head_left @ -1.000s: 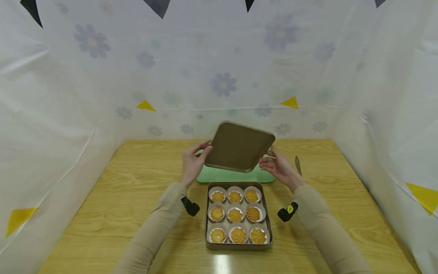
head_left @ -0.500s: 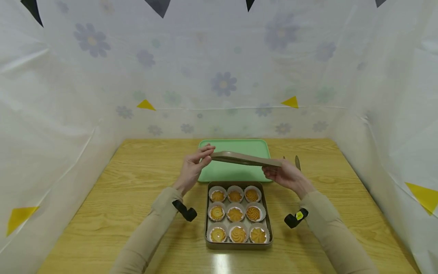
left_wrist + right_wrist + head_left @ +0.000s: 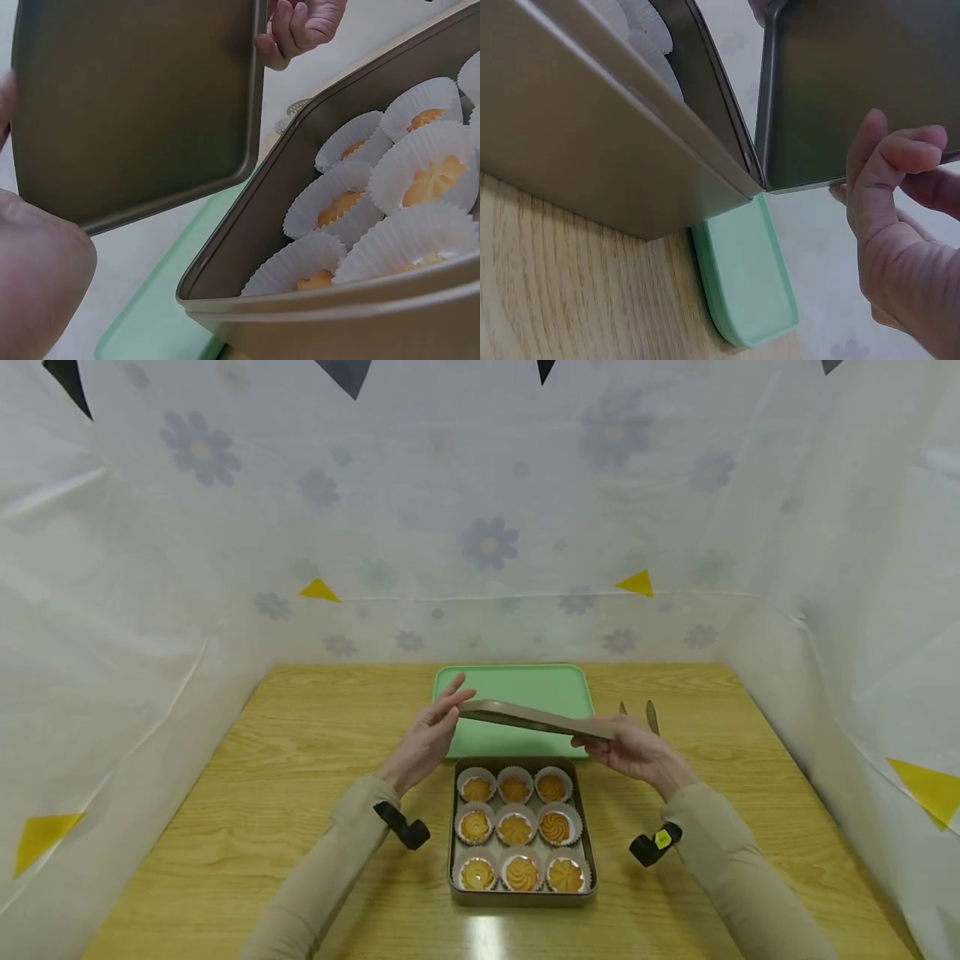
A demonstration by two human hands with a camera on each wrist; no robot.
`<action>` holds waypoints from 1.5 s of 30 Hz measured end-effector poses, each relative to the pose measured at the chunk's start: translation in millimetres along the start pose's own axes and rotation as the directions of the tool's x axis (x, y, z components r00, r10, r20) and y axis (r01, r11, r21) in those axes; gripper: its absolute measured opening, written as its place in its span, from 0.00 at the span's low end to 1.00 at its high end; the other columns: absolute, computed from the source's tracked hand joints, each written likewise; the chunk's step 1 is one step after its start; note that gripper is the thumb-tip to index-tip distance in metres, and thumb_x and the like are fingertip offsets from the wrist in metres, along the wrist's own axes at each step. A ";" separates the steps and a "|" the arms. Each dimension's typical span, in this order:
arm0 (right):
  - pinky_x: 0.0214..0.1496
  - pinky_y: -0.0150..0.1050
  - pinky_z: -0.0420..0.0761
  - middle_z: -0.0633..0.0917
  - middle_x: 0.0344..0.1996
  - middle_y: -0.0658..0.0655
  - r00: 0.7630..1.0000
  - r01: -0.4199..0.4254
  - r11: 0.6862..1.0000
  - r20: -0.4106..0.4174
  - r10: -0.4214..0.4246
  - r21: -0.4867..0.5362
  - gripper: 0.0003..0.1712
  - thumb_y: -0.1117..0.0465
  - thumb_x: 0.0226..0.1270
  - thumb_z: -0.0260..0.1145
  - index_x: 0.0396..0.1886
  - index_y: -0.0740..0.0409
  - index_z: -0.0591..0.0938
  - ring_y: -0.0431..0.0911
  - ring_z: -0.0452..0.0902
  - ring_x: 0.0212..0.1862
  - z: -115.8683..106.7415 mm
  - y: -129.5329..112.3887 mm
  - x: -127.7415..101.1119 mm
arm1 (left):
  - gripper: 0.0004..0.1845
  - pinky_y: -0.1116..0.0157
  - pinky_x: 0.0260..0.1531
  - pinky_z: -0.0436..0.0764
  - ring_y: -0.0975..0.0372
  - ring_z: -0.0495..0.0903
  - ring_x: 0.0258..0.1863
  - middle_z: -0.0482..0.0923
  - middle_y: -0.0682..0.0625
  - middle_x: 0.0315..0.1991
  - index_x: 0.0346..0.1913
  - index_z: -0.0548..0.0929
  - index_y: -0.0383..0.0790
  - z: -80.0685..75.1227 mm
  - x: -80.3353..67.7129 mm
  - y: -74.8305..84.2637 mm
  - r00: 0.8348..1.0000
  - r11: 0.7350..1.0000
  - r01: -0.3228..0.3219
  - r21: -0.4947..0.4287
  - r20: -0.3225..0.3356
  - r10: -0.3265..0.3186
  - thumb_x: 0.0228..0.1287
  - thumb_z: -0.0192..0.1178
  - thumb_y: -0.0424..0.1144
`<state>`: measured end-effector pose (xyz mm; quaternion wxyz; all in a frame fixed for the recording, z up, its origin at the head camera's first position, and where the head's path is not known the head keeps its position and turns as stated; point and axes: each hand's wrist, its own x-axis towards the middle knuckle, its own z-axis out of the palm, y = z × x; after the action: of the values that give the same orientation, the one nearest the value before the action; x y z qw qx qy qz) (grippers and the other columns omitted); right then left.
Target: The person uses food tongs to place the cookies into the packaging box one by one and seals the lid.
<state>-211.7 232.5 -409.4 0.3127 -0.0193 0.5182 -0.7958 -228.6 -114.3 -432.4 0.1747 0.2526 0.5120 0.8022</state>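
Observation:
A brown metal tin lid (image 3: 525,717) is held in the air above the back edge of the open tin (image 3: 525,900), tipped so its right side sits lower. My left hand (image 3: 426,739) holds its left edge between thumb and fingers, some fingers stretched out. At the right edge my right hand (image 3: 628,750) grips it, fingers curled under the rim. The lid's bare inner side shows in the left wrist view. Inside the tin, rows of golden cookies (image 3: 517,829) sit in white paper cups (image 3: 420,172).
Behind the tin lies a green tray (image 3: 517,681) on the wooden table (image 3: 300,793). To its right stand out the ends of two metal utensils (image 3: 652,717), partly hidden by my right hand. White flowered sheeting (image 3: 487,485) encloses the back and sides.
The lid has tilted from showing its broad face to nearly edge-on and come lower, uncovering the green tray. My right hand has moved slightly right and down and now grips the edge more firmly.

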 end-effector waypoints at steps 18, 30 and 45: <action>0.41 0.40 0.92 0.89 0.38 0.56 0.999 -0.020 0.725 -0.047 -0.016 -0.688 0.27 0.57 0.79 0.55 0.64 0.77 0.74 0.42 0.88 0.37 23.3 16.1 -25.5 | 0.42 0.47 0.84 0.40 0.52 0.15 0.80 0.11 0.48 0.80 0.81 0.30 0.42 16.5 -6.8 -3.3 0.925 0.909 0.374 0.185 -0.149 -0.350 0.77 0.44 0.27; 0.30 0.56 0.90 0.87 0.29 0.62 0.998 -0.053 0.571 -0.059 0.007 -0.819 0.21 0.60 0.79 0.54 0.57 0.75 0.79 0.51 0.86 0.22 41.6 33.5 -38.1 | 0.43 0.45 0.84 0.36 0.51 0.20 0.81 0.21 0.47 0.83 0.81 0.34 0.40 17.3 -15.4 -5.0 0.877 0.785 0.474 0.400 -0.132 -0.462 0.76 0.50 0.32; 0.27 0.53 0.90 0.83 0.18 0.56 0.996 -0.085 0.506 -0.076 0.037 -0.858 0.15 0.58 0.77 0.58 0.44 0.68 0.82 0.43 0.82 0.18 47.6 45.6 -48.0 | 0.42 0.45 0.84 0.41 0.50 0.30 0.83 0.31 0.44 0.84 0.82 0.40 0.42 25.1 -24.5 -5.8 0.853 0.685 0.499 0.531 -0.161 -0.497 0.76 0.53 0.38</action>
<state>-134.4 206.5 -411.5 0.2773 -0.1344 0.8522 -0.4228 -193.9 -106.7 -434.5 0.3038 0.1419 0.7713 0.5410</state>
